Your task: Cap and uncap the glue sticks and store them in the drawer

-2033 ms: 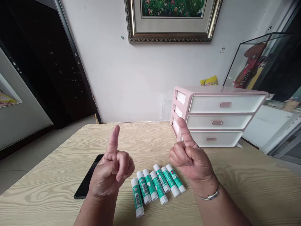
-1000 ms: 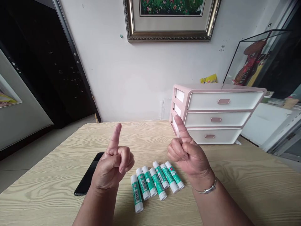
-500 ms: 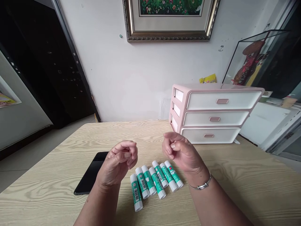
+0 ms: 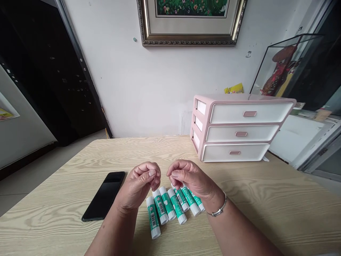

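Observation:
Several green-and-white glue sticks lie side by side on the table, tilted, the leftmost glue stick (image 4: 153,217) nearest to me. My left hand (image 4: 138,184) hovers above their left end, fingers curled and thumb pressed to them, with nothing visible inside. Over the right part of the row is my right hand (image 4: 193,178), closed in a similar pinch and seemingly holding nothing. A small gap separates the two hands. The right hand covers the upper ends of some glue sticks. A silver bangle (image 4: 218,210) is around my right wrist.
A black phone (image 4: 102,201) lies left of my left hand. At the back right of the wooden table (image 4: 253,199) stands a pink-and-white drawer unit (image 4: 241,134), with a yellow packet (image 4: 234,88) behind its top. A framed picture (image 4: 189,40) hangs on the wall.
My right hand has moved left and slightly down, closer to my left hand. The left hand has shifted slightly right, and its fingers have drawn together. The glue sticks stay put.

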Available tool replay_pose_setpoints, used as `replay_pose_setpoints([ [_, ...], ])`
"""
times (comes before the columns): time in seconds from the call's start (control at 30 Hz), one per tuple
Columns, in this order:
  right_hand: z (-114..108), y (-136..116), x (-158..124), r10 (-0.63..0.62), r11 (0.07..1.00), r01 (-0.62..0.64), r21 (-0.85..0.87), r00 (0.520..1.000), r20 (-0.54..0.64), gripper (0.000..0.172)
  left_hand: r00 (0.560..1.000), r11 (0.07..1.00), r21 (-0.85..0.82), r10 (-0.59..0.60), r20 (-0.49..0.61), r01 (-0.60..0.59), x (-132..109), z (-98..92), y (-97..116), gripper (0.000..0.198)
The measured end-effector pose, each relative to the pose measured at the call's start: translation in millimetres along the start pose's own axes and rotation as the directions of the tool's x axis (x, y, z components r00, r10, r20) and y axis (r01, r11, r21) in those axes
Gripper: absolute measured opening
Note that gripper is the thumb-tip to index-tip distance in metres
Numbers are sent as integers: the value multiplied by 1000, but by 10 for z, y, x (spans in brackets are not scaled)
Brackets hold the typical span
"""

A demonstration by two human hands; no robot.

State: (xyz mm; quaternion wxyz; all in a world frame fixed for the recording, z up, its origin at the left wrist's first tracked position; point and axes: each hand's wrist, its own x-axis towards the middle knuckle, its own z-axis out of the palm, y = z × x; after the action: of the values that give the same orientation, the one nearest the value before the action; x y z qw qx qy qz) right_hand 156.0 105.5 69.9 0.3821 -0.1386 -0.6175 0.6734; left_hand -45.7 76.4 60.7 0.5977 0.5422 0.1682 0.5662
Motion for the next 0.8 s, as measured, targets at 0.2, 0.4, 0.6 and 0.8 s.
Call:
replay_pose_setpoints([
  [0.2,2,-18,8,15,1000,-15,4,999,-29,15,1000,1000,2,-14,-10,14,-5,9,-11,18],
  [0.4,5,-17,8,0,1000,0,11,1000,-31,15,1000,1000,12,-22,-19,22,4,2,-25,19],
  [0.6,3,-18,12,9,1000,-9,12,999,-45,16,999,999,31,-40,-35,41,12,16,-18,20],
  [0.8,-23,1,10,4,1000,-4,16,1000,-30,14,999,999,21,-34,-22,34,18,20,-18,19],
])
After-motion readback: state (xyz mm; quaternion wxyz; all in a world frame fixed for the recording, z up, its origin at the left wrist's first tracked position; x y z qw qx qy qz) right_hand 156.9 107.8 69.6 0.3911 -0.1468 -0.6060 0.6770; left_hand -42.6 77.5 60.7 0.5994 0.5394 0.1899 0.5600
